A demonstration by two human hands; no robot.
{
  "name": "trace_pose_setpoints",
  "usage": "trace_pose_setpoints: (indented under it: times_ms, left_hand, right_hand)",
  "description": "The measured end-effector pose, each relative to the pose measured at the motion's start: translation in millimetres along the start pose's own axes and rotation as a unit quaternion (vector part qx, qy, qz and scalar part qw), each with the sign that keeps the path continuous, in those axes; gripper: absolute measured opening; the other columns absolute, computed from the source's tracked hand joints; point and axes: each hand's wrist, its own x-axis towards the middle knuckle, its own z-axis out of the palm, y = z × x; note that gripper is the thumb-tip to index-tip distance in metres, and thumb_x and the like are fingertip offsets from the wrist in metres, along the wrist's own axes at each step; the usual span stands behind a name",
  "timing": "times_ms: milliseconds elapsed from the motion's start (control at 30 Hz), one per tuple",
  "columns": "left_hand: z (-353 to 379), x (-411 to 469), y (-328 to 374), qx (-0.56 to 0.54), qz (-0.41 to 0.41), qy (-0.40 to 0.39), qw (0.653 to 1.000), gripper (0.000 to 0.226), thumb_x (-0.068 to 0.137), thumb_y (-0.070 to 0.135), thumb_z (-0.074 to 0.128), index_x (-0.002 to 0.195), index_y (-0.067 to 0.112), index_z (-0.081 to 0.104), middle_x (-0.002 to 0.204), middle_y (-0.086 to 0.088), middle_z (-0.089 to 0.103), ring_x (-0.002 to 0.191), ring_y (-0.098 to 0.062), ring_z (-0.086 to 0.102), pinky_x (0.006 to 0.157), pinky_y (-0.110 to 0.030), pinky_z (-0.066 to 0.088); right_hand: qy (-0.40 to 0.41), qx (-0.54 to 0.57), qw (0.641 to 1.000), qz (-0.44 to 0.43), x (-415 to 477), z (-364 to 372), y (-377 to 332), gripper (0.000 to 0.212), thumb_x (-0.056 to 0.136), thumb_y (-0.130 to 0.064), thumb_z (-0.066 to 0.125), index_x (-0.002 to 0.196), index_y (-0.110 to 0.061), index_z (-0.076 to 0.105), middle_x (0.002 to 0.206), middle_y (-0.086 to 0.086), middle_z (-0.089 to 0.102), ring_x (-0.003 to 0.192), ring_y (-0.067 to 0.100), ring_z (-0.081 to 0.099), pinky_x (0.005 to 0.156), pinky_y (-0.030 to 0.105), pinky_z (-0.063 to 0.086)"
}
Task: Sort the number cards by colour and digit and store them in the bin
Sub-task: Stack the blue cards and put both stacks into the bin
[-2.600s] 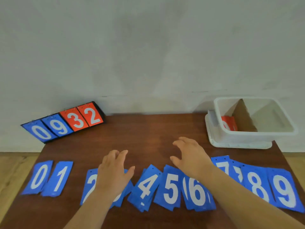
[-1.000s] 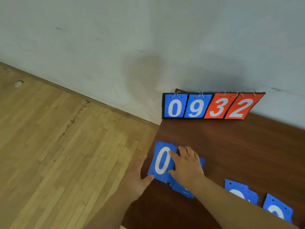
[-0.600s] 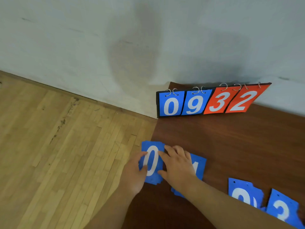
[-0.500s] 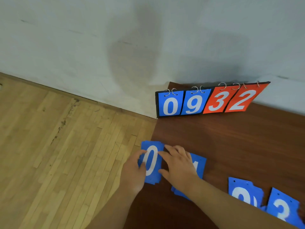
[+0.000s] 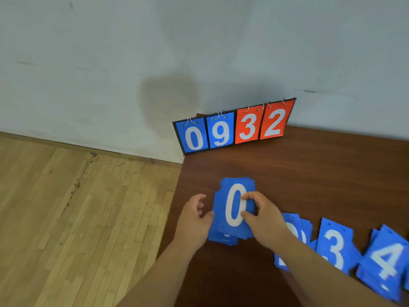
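Observation:
A stack of blue number cards (image 5: 234,191) with a white 0 on top lies at the left end of the brown table (image 5: 309,173). My right hand (image 5: 263,220) pinches the stack's right side, thumb and fingers on the top card. My left hand (image 5: 193,222) holds the stack's left edge with its thumb, fingers curled beside it. To the right lie more blue cards: one mostly hidden under my right forearm (image 5: 295,227), a 3 (image 5: 334,247) and a 4 (image 5: 387,260), each on its own small pile. The bin is out of view.
A flip scoreboard (image 5: 234,127) reading 0 9 in blue and 3 2 in red leans against the grey wall at the table's back left corner. The table's left edge drops to a wooden floor (image 5: 77,218).
The 0 card has been slid right onto the 1 card, which is now hidden beneath it. Both hands have closed in on this one stack. The view has shifted slightly right.

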Motion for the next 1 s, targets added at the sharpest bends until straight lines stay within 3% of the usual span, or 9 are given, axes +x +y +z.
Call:
trace_pose_setpoints:
  times_ms: [100, 200, 300, 367, 467, 567, 700, 900, 1000]
  left_hand:
    - [32, -4, -2, 0.159, -0.017, 0.002, 0.987, 0.086, 0.085, 0.047, 0.075, 0.154, 0.026, 0.03, 0.147, -0.004, 0.039, 0.135, -0.026, 0.043, 0.106, -0.039, 0.043]
    - [61, -8, 7, 0.245, -0.039, 0.008, 0.969, 0.104, 0.081, 0.052, 0.077, 0.157, 0.027, 0.01, 0.152, -0.008, 0.026, 0.138, -0.033, 0.03, 0.107, -0.047, 0.043]
    - [79, -12, 13, 0.244, -0.059, 0.028, 0.968, 0.104, 0.082, 0.04, 0.08, 0.155, 0.032, 0.007, 0.151, -0.008, 0.02, 0.134, -0.034, 0.03, 0.101, -0.047, 0.047]
    - [83, -14, 9, 0.211, -0.064, 0.033, 0.975, 0.104, 0.08, 0.034, 0.082, 0.155, 0.033, 0.01, 0.146, -0.009, 0.023, 0.125, -0.032, 0.041, 0.098, -0.043, 0.05]
    - [85, -23, 3, 0.142, -0.046, 0.02, 0.989, 0.097, 0.082, 0.022, 0.081, 0.156, 0.032, 0.019, 0.139, -0.01, 0.033, 0.102, -0.028, 0.061, 0.092, -0.037, 0.053]
    - [90, -37, 4, 0.116, -0.022, 0.018, 0.993, 0.079, 0.086, 0.014, 0.078, 0.151, 0.028, 0.035, 0.139, -0.005, 0.048, 0.111, -0.021, 0.058, 0.089, -0.031, 0.051]
    - [97, -71, 23, 0.034, 0.028, 0.033, 0.998, 0.049, 0.091, 0.009, 0.067, 0.133, 0.03, 0.053, 0.133, 0.013, 0.054, 0.097, -0.002, 0.058, 0.074, -0.012, 0.047]
    - [121, -136, 72, -0.074, 0.074, 0.014, 0.994, 0.047, 0.088, -0.004, 0.055, 0.117, 0.032, 0.059, 0.097, 0.015, 0.06, 0.068, 0.009, 0.059, 0.059, -0.009, 0.045]
    - [139, -159, 90, -0.062, 0.119, -0.005, 0.991, 0.042, 0.091, 0.001, 0.061, 0.115, 0.036, 0.058, 0.106, 0.023, 0.058, 0.076, 0.016, 0.057, 0.066, -0.005, 0.043]
  right_hand:
    - [0.034, 0.0, 0.998, 0.044, -22, -38, 32, 0.036, 0.093, -0.014, 0.066, 0.108, -0.045, 0.056, 0.069, 0.002, 0.06, 0.046, 0.018, 0.048, 0.047, 0.037, 0.045]
    - [0.061, -0.004, 0.996, 0.07, -43, -65, 57, 0.035, 0.094, -0.015, 0.066, 0.11, -0.044, 0.055, 0.08, 0.007, 0.066, 0.059, 0.033, 0.063, 0.051, 0.045, 0.052]
    - [0.074, -0.002, 0.994, 0.085, -59, -80, 78, 0.035, 0.094, -0.016, 0.067, 0.111, -0.044, 0.054, 0.085, 0.015, 0.068, 0.065, 0.039, 0.063, 0.051, 0.047, 0.051]
    - [0.075, 0.001, 0.993, 0.091, -66, -87, 88, 0.035, 0.094, -0.016, 0.067, 0.112, -0.042, 0.055, 0.085, 0.018, 0.067, 0.057, 0.035, 0.057, 0.049, 0.046, 0.048]
    - [0.08, 0.018, 0.991, 0.105, -77, -97, 98, 0.035, 0.094, -0.015, 0.065, 0.111, -0.044, 0.055, 0.092, 0.013, 0.066, 0.065, 0.037, 0.065, 0.049, 0.045, 0.051]
    - [0.076, 0.036, 0.99, 0.113, -87, -108, 106, 0.035, 0.095, -0.009, 0.059, 0.112, -0.04, 0.055, 0.088, 0.01, 0.064, 0.051, 0.023, 0.053, 0.041, 0.032, 0.041]
    - [0.072, 0.085, 0.987, 0.118, -99, -126, 111, 0.037, 0.093, -0.006, 0.053, 0.105, -0.041, 0.056, 0.078, 0.012, 0.059, 0.052, 0.022, 0.044, 0.044, 0.031, 0.034]
    - [0.085, 0.184, 0.976, 0.074, -118, -150, 110, 0.044, 0.088, 0.002, 0.049, 0.106, -0.035, 0.063, 0.077, 0.009, 0.053, 0.05, 0.016, 0.035, 0.048, 0.029, 0.029]
    - [0.094, 0.223, 0.969, 0.054, -132, -164, 115, 0.045, 0.089, 0.004, 0.046, 0.107, -0.033, 0.064, 0.06, -0.006, 0.05, 0.041, 0.011, 0.026, 0.041, 0.024, 0.025]
